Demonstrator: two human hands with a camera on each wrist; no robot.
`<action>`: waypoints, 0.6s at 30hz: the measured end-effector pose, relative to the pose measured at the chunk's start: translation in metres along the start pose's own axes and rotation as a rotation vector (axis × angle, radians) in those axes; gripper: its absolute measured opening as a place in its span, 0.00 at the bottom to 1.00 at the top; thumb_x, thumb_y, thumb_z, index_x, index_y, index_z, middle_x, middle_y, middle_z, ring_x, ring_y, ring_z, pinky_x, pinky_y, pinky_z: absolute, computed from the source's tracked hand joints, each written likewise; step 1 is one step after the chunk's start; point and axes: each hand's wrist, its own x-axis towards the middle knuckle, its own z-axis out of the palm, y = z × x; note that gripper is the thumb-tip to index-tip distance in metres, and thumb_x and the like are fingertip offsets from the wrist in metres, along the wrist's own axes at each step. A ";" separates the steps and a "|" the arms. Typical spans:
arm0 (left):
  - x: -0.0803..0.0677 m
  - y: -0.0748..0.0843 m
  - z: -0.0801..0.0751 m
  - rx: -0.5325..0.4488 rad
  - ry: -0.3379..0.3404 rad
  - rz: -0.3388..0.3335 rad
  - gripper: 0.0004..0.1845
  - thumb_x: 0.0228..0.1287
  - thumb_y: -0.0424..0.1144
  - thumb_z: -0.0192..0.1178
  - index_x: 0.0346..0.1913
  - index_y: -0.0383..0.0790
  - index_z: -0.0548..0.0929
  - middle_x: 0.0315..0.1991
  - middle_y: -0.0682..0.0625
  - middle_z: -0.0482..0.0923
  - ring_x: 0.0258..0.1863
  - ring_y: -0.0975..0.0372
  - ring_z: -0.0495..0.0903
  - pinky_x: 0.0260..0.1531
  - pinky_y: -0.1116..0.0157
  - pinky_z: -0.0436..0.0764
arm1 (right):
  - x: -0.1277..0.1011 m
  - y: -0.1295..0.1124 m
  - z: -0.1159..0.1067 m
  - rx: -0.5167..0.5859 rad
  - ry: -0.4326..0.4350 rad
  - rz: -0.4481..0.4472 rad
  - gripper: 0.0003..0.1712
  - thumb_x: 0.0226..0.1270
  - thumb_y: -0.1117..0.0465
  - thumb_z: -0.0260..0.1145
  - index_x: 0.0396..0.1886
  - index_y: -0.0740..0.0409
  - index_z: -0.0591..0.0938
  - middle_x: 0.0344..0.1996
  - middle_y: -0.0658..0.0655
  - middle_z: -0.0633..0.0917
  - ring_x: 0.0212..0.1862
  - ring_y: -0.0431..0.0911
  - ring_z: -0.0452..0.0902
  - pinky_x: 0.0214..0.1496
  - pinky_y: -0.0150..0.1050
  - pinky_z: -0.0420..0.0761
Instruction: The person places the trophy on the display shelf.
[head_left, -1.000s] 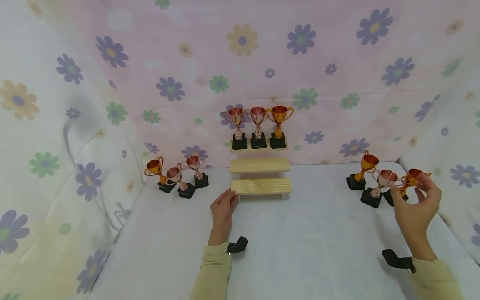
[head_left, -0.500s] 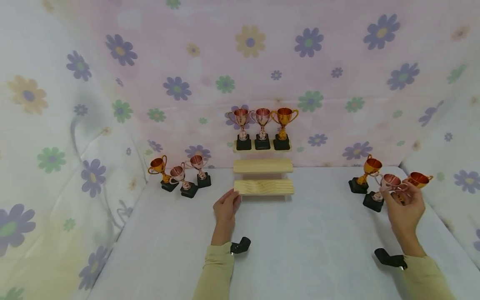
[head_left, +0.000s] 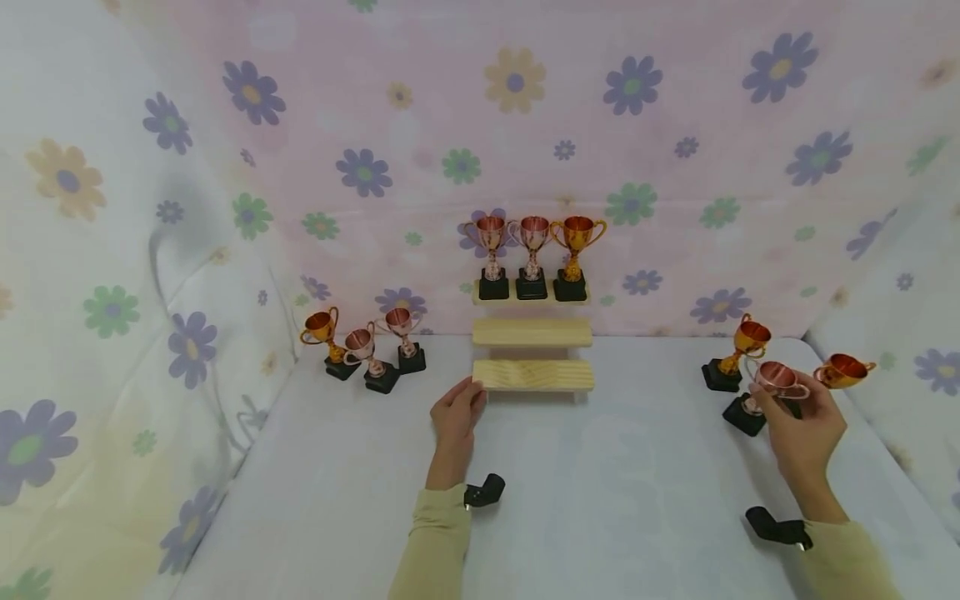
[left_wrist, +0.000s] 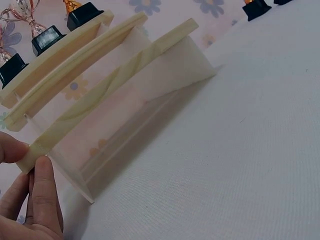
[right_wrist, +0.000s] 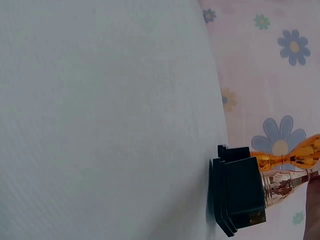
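My left hand (head_left: pixel 453 425) pinches the left end of the lowest wooden step (head_left: pixel 536 376) of a small three-step display stand. In the left wrist view, thumb and fingers lie above and below that step (left_wrist: pixel 107 90), over clear side supports (left_wrist: pixel 70 172). At the right, my right hand (head_left: pixel 806 442) holds a rose-gold trophy (head_left: pixel 775 377) by its cup. Its black base (right_wrist: pixel 240 195) is close over the table in the right wrist view. A gold trophy (head_left: pixel 752 337) stands just behind it, and another gold trophy (head_left: pixel 845 370) is partly hidden by the hand.
On the top step stand two rose-gold trophies (head_left: pixel 532 237) and one gold trophy (head_left: pixel 577 237). Left of the stand are a gold trophy (head_left: pixel 321 329) and two rose-gold trophies (head_left: pixel 361 343). Flowered cloth (head_left: pixel 420 108) walls the white table (head_left: pixel 600 500) on three sides.
My right hand has moved left from the right-hand gold trophy to the rose-gold one and taken hold of it; that trophy has shifted slightly toward me. My left hand stays on the step.
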 end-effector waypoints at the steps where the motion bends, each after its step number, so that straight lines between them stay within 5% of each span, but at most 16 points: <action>1: -0.001 0.000 0.000 0.006 0.001 -0.002 0.17 0.61 0.26 0.68 0.54 0.27 0.84 0.48 0.38 0.84 0.36 0.62 0.86 0.42 0.69 0.88 | -0.004 -0.002 0.000 -0.002 -0.006 -0.016 0.27 0.56 0.74 0.76 0.56 0.60 0.83 0.41 0.41 0.82 0.41 0.35 0.77 0.44 0.16 0.79; 11: 0.001 0.001 0.001 0.000 0.005 -0.016 0.18 0.61 0.26 0.68 0.54 0.27 0.84 0.50 0.37 0.82 0.37 0.62 0.85 0.44 0.68 0.87 | -0.043 -0.027 0.017 0.072 -0.155 -0.234 0.30 0.49 0.86 0.72 0.56 0.77 0.80 0.45 0.40 0.84 0.44 0.36 0.78 0.48 0.21 0.81; 18: 0.000 -0.002 0.000 -0.030 0.008 -0.022 0.18 0.62 0.25 0.67 0.55 0.26 0.83 0.49 0.37 0.81 0.40 0.61 0.85 0.45 0.69 0.87 | -0.067 -0.031 0.033 0.129 -0.346 -0.261 0.32 0.48 0.88 0.70 0.57 0.77 0.79 0.48 0.42 0.84 0.48 0.35 0.80 0.50 0.24 0.82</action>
